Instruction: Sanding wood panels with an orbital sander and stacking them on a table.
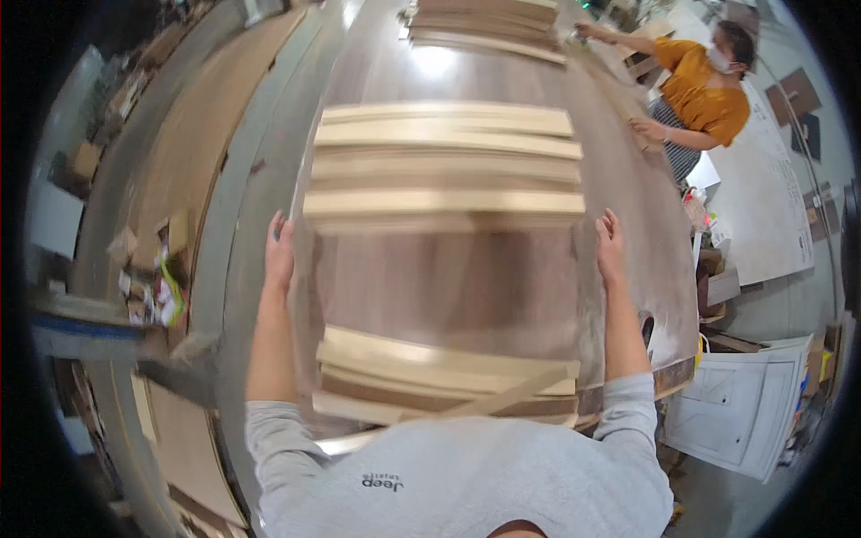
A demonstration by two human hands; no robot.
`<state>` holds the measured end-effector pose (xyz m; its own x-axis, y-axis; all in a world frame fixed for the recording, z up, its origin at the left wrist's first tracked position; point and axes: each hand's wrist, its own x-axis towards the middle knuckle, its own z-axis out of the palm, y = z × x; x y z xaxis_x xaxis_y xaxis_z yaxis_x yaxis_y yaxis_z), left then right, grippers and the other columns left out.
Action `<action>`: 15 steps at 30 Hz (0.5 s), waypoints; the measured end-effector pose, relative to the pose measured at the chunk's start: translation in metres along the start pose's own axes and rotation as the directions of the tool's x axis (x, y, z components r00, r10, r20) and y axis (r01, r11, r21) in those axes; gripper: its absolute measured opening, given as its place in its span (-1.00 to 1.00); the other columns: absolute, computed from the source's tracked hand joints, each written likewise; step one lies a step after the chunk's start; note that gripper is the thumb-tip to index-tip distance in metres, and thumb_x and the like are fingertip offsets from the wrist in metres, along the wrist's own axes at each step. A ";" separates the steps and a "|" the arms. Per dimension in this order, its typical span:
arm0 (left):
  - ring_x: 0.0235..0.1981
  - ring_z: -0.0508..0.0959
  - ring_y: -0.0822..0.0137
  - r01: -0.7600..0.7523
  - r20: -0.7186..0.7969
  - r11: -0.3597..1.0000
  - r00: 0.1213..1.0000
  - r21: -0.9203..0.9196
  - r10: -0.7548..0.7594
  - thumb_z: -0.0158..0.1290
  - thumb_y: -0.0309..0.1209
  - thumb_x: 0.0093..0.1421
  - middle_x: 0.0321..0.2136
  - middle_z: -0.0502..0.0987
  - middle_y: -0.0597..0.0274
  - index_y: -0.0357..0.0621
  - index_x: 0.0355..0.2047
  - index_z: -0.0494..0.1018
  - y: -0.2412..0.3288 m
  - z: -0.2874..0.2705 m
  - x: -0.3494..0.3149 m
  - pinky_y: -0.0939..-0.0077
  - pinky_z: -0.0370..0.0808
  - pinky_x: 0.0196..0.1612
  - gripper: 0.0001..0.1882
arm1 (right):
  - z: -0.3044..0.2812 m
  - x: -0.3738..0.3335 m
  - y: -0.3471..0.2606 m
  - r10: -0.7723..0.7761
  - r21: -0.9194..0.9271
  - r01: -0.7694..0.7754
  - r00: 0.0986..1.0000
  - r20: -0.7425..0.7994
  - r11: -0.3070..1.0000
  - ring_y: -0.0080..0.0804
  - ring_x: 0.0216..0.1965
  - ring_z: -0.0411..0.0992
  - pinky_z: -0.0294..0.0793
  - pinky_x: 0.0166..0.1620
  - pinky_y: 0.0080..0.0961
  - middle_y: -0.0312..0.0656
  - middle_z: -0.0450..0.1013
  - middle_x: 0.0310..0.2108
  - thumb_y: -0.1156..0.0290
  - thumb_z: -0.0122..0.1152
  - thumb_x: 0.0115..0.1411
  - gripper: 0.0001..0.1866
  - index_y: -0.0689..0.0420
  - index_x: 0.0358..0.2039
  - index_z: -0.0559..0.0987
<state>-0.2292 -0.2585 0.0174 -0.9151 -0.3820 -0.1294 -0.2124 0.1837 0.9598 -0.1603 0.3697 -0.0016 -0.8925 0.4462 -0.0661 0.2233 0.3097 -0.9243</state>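
A stack of pale wooden strips (444, 170) lies crosswise on the brown worktable (359, 269), blurred by motion. My left hand (280, 249) is just beyond the stack's left end, fingers stretched forward, holding nothing. Off the right end, my right hand (610, 247) is likewise open with its fingers extended. Both hands appear apart from the wood. Close to my body lies a second pile of wooden strips (430, 368), with one loose strip (511, 392) slanting across it.
A further pile of strips (484, 27) sits at the table's far end. On the right side stands a co-worker (704, 90) in an orange top, one hand near the table. White panels (740, 403) lean at the lower right. A long board (206, 134) lies to the left.
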 end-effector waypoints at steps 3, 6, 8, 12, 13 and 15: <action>0.28 0.43 0.09 -0.128 0.300 0.934 0.954 0.332 0.024 0.13 -0.25 0.32 0.23 0.47 -0.04 -0.19 0.19 0.48 -0.008 -0.052 -0.079 0.29 0.33 0.32 -0.52 | -0.018 -0.092 -0.024 0.074 -0.070 -0.051 0.916 0.395 0.996 -0.20 0.14 0.47 0.45 0.19 -0.30 -0.04 0.50 0.17 0.32 0.32 0.27 -0.44 0.19 0.26 0.46; 0.22 0.49 0.11 -0.166 0.316 0.864 0.949 0.476 0.009 0.22 -0.38 0.22 0.14 0.53 0.01 -0.18 0.10 0.54 0.013 -0.060 -0.163 0.30 0.37 0.27 -0.57 | -0.015 -0.177 -0.045 -0.065 -0.347 0.409 0.720 0.691 0.844 -0.10 0.14 0.46 0.39 0.22 -0.19 -0.09 0.53 0.11 0.27 0.41 0.11 -0.45 0.13 0.12 0.57; 0.11 0.54 0.07 -0.150 0.301 0.874 0.954 0.462 0.004 0.27 -0.40 0.15 0.01 0.58 0.04 -0.20 -0.02 0.57 0.006 -0.069 -0.204 0.29 0.43 0.20 -0.63 | 0.001 -0.221 -0.047 0.015 -0.441 0.537 0.622 0.783 0.719 -0.07 0.23 0.37 0.23 0.32 -0.05 -0.12 0.51 0.12 0.19 0.45 0.05 -0.44 0.09 0.07 0.60; 0.05 0.54 0.10 -0.412 0.522 0.665 0.852 0.623 0.039 0.31 -0.38 0.09 -0.06 0.58 0.12 -0.06 -0.03 0.56 -0.020 -0.091 -0.290 0.17 0.41 0.17 -0.60 | 0.022 -0.253 -0.041 0.020 -0.486 0.608 0.612 0.791 0.628 -0.14 0.25 0.32 0.10 0.36 0.03 -0.17 0.50 0.08 0.11 0.50 0.01 -0.46 0.06 -0.01 0.63; 0.09 0.50 0.08 -0.460 0.572 0.651 0.819 0.605 0.047 0.33 -0.36 0.07 0.00 0.55 0.13 -0.02 0.00 0.55 -0.026 -0.088 -0.311 0.13 0.38 0.19 -0.56 | 0.025 -0.250 -0.047 0.034 -0.493 0.641 0.590 0.807 0.589 -0.12 0.17 0.37 0.20 0.31 -0.04 -0.18 0.52 0.01 0.16 0.50 0.00 -0.52 0.06 -0.07 0.65; 0.13 0.46 0.05 -0.485 0.587 0.632 0.808 0.605 0.058 0.35 -0.34 0.05 0.06 0.51 0.14 0.03 0.03 0.54 -0.031 -0.082 -0.338 0.09 0.35 0.21 -0.51 | 0.031 -0.255 -0.049 0.022 -0.445 0.634 0.560 0.828 0.633 -0.12 0.12 0.40 0.24 0.28 -0.06 -0.19 0.54 -0.04 0.18 0.51 -0.01 -0.57 0.05 -0.13 0.67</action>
<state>0.1147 -0.2093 0.0522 -0.9527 0.2336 -0.1946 0.1022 0.8489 0.5187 0.0440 0.2154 0.0489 -0.8193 -0.4390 -0.3687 -0.2499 0.8523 -0.4595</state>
